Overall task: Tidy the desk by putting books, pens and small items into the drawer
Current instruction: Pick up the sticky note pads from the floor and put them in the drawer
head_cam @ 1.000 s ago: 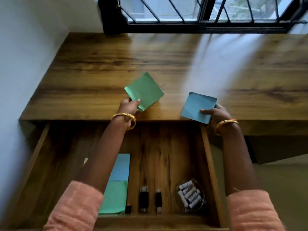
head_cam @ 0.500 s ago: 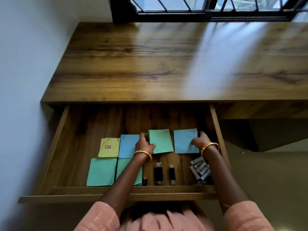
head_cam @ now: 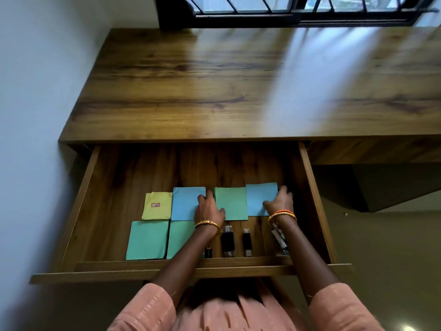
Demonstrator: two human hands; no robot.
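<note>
Head view: drawer (head_cam: pixel 78 199) pulled out below the desk (head_cam: pixel 214 91). Both hands are inside it, in the far row of pads. Left hand (head_cam: pixel 208 211) lies between the blue pad (head_cam: pixel 186 203) and the green pad (head_cam: pixel 232 203); its fingers point far, loosely together, thumb on the near left edge of the green pad, which lies flat on the drawer floor. Whether the fingers pinch that edge or only touch it cannot be told. Right hand (head_cam: pixel 279 203) rests on the right edge of the right blue pad (head_cam: pixel 259 199), fingers slightly spread over its far right corner; this pad is flat too, touching the green pad's right side. Yellow pad (head_cam: pixel 156 206) at far left. Near row: two green pads (head_cam: pixel 146 240), then dark USB sticks (head_cam: pixel 228 241), staples (head_cam: pixel 280 240) under the right wrist.
</note>
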